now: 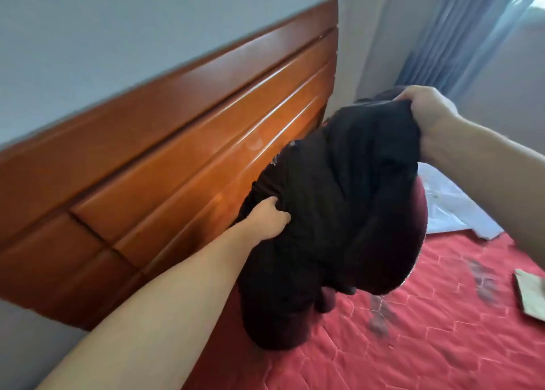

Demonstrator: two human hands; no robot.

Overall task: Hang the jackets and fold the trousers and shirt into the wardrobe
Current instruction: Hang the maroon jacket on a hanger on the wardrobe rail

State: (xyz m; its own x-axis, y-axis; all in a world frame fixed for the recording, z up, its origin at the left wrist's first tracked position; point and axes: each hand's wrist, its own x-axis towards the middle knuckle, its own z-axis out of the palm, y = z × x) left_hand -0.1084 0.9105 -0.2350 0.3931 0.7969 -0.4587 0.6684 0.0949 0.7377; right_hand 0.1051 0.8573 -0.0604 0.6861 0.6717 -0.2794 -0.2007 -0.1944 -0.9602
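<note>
Head view shows a dark garment point(333, 212), bunched and hanging in the air above a red quilted bed point(427, 330), in front of a wooden headboard point(177, 142). Which piece it is cannot be told for sure; its bulk, a maroon inner face and what may be a zip edge at its 4 o'clock side suggest one of the jackets.

The left hand point(269, 217) has its grip closed on a fold at the garment's 9 o'clock edge, fingers curled into the cloth. The right hand point(427, 115) has its grip clenched round a bunch of cloth at 1 o'clock, the highest part of the garment. The cloth sags between the two grips, and its lowest lobe hangs toward 6 o'clock, close over the bed; whether it touches the bed I cannot tell.

My reading is that the step in hand is lifting and opening out this garment, before any hanging. The next move calls for finding collar and shoulders, shaking the bundle flat, and then a hanger; neither hanger nor wardrobe is in sight.

At 3 o'clock a white cloth point(454, 204) lies on the bed, possibly the shirt.
</note>
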